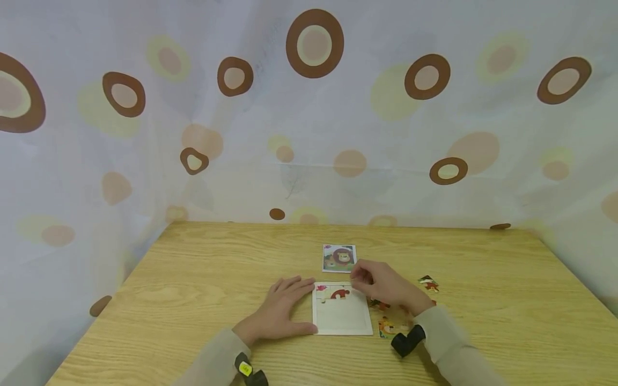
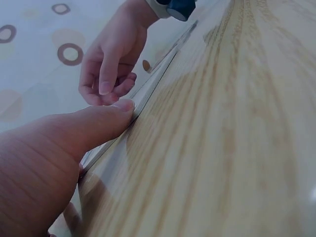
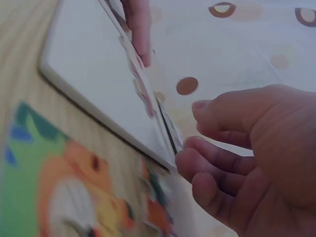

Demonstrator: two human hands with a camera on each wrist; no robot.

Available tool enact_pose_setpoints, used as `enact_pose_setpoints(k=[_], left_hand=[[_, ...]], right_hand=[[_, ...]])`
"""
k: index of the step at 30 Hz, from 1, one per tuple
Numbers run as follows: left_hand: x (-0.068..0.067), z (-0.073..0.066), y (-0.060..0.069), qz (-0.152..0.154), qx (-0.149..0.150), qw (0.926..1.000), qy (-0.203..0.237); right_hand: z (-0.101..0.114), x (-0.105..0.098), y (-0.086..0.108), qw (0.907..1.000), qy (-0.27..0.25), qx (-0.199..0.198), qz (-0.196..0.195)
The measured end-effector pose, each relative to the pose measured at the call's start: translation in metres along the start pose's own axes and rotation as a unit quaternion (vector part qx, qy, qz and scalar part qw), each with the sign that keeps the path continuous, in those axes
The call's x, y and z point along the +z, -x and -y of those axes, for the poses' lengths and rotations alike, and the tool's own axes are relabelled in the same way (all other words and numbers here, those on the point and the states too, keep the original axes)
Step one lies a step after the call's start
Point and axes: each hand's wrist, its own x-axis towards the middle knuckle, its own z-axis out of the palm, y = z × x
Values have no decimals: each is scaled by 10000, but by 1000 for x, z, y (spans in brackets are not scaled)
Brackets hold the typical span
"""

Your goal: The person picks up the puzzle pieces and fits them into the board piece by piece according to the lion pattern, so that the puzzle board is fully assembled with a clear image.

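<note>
So, left to right: our left hand point(image 1: 282, 313) sits at 9 o'clock on the puzzle tray point(image 1: 343, 320), fingers spread, thumb at the 7 o'clock corner and fingertips near 11, probably to keep it from sliding. The tray's in front of us, with a few fitted pieces point(image 1: 340, 294) along its top edge and the rest of it bare. A lion picture card point(image 1: 339, 258) lies just past it at 12, likely there so we can check it. Our right hand point(image 1: 383, 283) hangs around the 1 o'clock corner, fingers loosely curled, small gap to the thumb, nothing visible pinched; can't tell if it's touching the tray. Loose pieces point(image 1: 385, 327) lie from 2 to 4 o'clock, handy for that hand, we reckon.
</note>
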Motion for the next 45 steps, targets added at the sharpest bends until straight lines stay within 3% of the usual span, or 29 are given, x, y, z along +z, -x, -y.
enact_pose_setpoints(k=[3,13,22,27,34,45], left_hand=[[0,-1,0,11,-5,10000,-17],[0,-1,0,62,-26,10000,-26],[0,0,1,65,-32,10000,-38],[1,1,2,25,-29,10000,-39],[4,1,-2,-11,81,9999,-101],[2,1,0,14,22,10000,-58]], right_hand=[[-6,-11,6,10000,38,-4,19],[-20,-56,32,9970,341,634,-286],[-44,-81,56,9942,-334,1012,111],[-61,-90,68,9919,-743,1001,242],[-77,-96,78,9916,-467,1091,506],[-69,-90,74,9832,-152,1793,296]])
